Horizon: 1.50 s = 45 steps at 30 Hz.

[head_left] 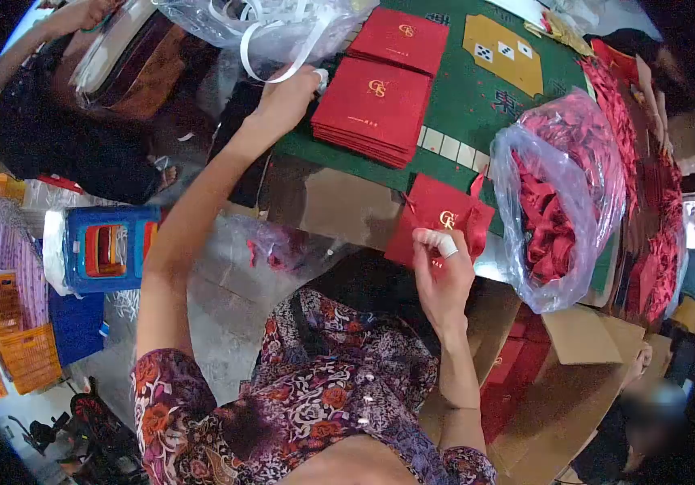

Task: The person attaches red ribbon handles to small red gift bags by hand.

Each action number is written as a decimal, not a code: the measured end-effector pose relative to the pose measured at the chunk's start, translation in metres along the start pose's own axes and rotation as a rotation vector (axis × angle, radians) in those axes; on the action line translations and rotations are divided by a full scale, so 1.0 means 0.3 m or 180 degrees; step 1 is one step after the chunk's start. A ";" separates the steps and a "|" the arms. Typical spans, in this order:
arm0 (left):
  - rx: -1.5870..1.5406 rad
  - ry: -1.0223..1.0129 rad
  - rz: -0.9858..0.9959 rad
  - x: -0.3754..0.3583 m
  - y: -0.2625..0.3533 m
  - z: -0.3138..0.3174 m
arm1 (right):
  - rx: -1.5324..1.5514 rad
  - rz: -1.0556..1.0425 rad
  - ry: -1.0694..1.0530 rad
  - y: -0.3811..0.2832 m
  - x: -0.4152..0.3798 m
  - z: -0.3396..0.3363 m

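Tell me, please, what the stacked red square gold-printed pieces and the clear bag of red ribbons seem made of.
The stacked red pieces look like matte card, given crisp edges; the clear bag seems glossy plastic film, with shiny, transparent creases.

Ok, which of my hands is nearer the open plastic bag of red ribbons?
Right. Your right hand is beside the plastic bag, at a flat gold-printed red piece; your left hand is farther off, by the nearer red stack.

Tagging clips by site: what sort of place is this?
Probably a small hand-packing workshop: stacks of red gold-printed packets on a green tabletop, a clear plastic bag of red strips, and an open cardboard box holding more red items.
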State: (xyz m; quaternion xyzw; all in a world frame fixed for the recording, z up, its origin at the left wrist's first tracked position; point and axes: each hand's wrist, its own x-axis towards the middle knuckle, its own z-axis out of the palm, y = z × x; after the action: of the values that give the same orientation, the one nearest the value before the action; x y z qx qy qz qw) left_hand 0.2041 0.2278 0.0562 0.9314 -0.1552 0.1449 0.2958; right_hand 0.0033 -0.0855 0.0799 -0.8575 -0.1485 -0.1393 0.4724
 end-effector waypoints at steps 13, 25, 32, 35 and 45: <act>0.0232 0.1177 -0.0016 -0.183 0.237 -0.170 | 0.0389 0.0142 -0.0054 -0.051 0.045 -0.011; -0.2485 -0.0125 0.0295 -0.476 0.775 -0.512 | 0.2972 -0.0862 -0.0694 -0.365 0.111 -0.044; -0.3875 -0.0326 0.1680 -0.441 0.877 -0.559 | 0.4671 -0.1858 -0.0600 -0.562 0.157 -0.075; -0.3987 -0.0412 0.1712 -0.429 0.880 -0.541 | 0.4772 -0.1586 -0.0482 -0.585 0.156 -0.072; -0.3703 -0.0034 0.0206 -0.479 0.780 -0.362 | 0.2771 -0.0521 -0.0741 -0.380 0.084 -0.074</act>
State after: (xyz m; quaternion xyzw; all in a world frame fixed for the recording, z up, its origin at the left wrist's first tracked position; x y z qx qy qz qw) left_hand -0.0336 0.1399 0.2078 0.6112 -0.2392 0.0401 0.7534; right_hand -0.0196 -0.0433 0.1886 -0.5745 -0.3126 -0.0036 0.7564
